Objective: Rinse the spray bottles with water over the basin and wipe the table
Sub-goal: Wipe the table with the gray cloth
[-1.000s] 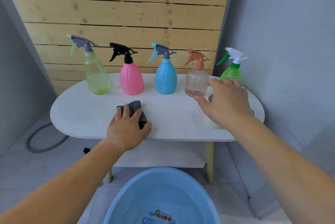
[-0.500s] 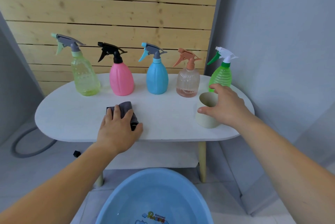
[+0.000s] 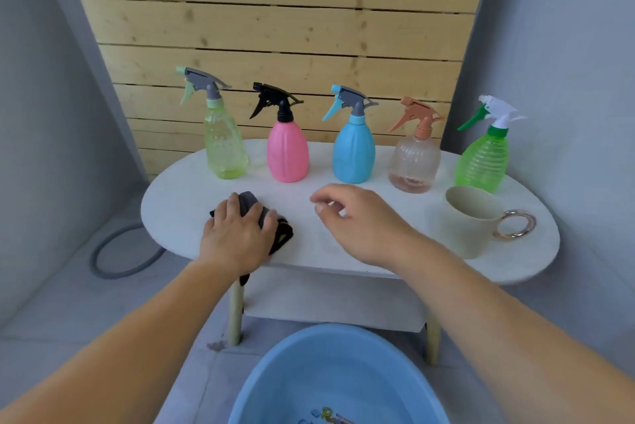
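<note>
Several spray bottles stand in a row at the back of the white oval table (image 3: 395,262): yellow-green (image 3: 225,145), pink (image 3: 288,152), blue (image 3: 354,152), clear with an orange head (image 3: 414,162) and bright green (image 3: 482,157). My left hand (image 3: 237,234) presses flat on a dark grey cloth (image 3: 275,227) near the table's front edge. Over the middle of the table hovers my right hand (image 3: 360,221), fingers loosely curled and holding nothing, in front of the blue bottle. A blue basin (image 3: 275,386) with water sits on the floor below.
A beige mug (image 3: 470,221) with a ring handle stands at the table's right front, apart from my right hand. A grey hose (image 3: 103,251) lies coiled on the floor at left. Grey walls close in on both sides; wooden planks behind.
My right hand let go of the beige mug and moved left to the table's middle. The left hand stays on the cloth. The view shifted left.
</note>
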Action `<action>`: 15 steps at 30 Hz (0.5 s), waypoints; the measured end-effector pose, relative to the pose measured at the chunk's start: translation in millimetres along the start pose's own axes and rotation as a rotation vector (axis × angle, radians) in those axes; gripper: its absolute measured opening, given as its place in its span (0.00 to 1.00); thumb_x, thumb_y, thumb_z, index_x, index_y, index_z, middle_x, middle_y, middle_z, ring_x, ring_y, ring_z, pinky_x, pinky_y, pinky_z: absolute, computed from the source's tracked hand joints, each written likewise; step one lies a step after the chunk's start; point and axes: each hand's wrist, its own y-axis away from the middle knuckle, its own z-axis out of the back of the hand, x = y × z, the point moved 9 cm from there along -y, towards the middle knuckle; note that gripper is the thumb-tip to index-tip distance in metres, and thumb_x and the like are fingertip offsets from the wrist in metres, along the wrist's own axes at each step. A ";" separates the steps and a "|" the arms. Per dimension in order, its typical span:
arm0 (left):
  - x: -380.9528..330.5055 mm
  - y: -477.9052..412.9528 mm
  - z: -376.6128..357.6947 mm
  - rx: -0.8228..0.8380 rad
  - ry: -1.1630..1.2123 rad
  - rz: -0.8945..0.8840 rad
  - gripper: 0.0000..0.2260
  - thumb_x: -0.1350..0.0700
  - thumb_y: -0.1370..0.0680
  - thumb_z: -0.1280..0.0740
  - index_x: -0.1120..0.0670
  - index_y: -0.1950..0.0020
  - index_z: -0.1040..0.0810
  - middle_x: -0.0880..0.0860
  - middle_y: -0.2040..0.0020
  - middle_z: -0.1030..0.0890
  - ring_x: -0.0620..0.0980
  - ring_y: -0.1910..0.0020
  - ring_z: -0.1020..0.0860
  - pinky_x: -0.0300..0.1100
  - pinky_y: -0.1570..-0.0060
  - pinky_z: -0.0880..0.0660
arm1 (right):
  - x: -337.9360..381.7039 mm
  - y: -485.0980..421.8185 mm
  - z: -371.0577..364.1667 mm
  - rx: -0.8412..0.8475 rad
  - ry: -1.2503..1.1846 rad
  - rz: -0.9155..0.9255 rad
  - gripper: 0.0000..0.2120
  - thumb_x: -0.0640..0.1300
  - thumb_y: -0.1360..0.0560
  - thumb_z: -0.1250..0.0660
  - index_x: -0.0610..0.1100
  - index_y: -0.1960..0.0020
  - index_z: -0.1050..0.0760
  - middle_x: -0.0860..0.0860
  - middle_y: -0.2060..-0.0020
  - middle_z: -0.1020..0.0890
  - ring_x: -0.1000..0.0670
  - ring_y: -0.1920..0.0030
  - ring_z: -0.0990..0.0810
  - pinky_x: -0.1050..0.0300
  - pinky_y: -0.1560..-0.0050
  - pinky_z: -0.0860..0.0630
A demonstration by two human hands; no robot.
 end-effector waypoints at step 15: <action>131.3 -4.9 16.4 -0.134 0.090 0.169 0.28 0.34 0.18 0.47 0.43 0.20 0.39 0.54 0.26 0.28 0.59 0.27 0.35 0.55 0.31 0.39 | 64.9 -74.6 -154.1 0.045 0.277 0.146 0.17 0.56 0.22 0.37 0.55 0.34 0.26 0.52 0.41 0.26 0.46 0.38 0.31 0.49 0.38 0.33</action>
